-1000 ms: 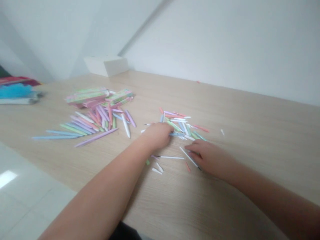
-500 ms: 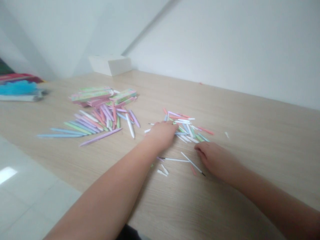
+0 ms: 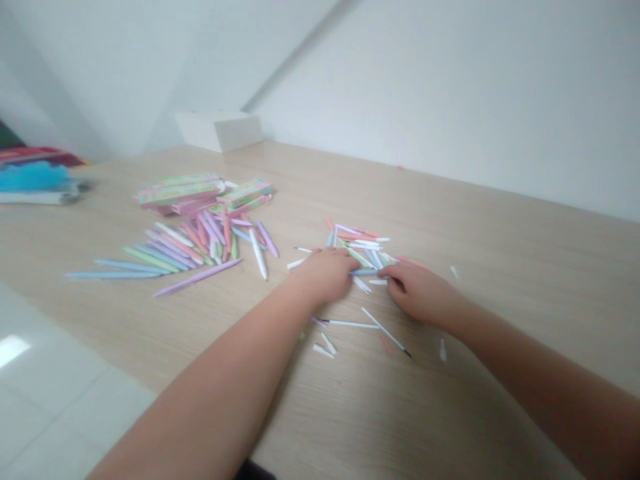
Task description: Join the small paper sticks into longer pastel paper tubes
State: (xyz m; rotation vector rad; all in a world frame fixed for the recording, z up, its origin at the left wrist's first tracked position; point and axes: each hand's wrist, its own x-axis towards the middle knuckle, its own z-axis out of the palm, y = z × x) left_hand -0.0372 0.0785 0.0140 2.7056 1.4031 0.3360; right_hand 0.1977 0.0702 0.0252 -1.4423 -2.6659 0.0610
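Right hand slid up (curled) beside left hand

Centre: pen parts, pastel pink, blue, green and white. Below them: thin white refills, one dark-tipped. Left of centre: pens, pastel blue, green, purple, pink and white; boxes, green and pink. Table: pale wood grain. Upper left: white block.

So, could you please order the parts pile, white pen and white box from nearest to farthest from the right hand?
1. Parts pile, just beyond the right hand.
2. White pen, left of centre.
3. White box, by the far wall.
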